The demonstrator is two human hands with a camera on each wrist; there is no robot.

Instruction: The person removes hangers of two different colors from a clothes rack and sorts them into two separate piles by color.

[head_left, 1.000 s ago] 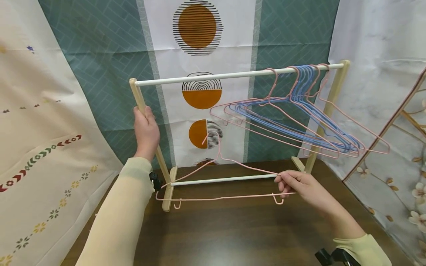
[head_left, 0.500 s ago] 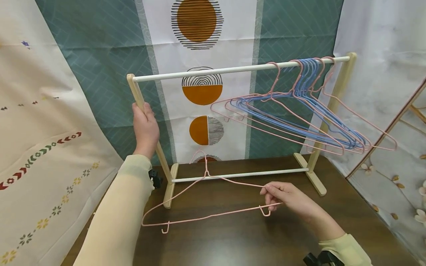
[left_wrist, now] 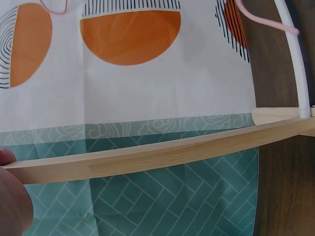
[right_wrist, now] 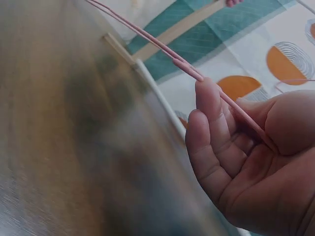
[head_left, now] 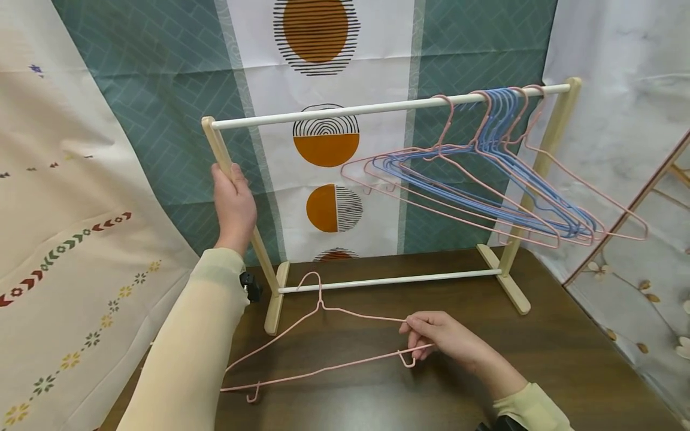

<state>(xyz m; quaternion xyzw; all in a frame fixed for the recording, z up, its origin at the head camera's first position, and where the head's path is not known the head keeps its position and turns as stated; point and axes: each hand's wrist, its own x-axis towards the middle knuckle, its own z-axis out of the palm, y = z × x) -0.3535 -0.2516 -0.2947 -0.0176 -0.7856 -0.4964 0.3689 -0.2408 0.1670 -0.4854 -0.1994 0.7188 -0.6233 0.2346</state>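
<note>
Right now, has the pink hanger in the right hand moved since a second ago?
Yes. In the head view, the pink hanger is lower and further left: its hook, earlier well above the lower white bar, now overlaps it in the picture.

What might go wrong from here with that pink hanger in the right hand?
The right hand holds the pink hanger near one end, so it might twist or slip. In the head view, its hook overlaps the lower bar, so it could catch there if lifted; I can't tell whether they touch. The blue hangers crowd together on the top rail, so they may tangle if jostled.
</note>
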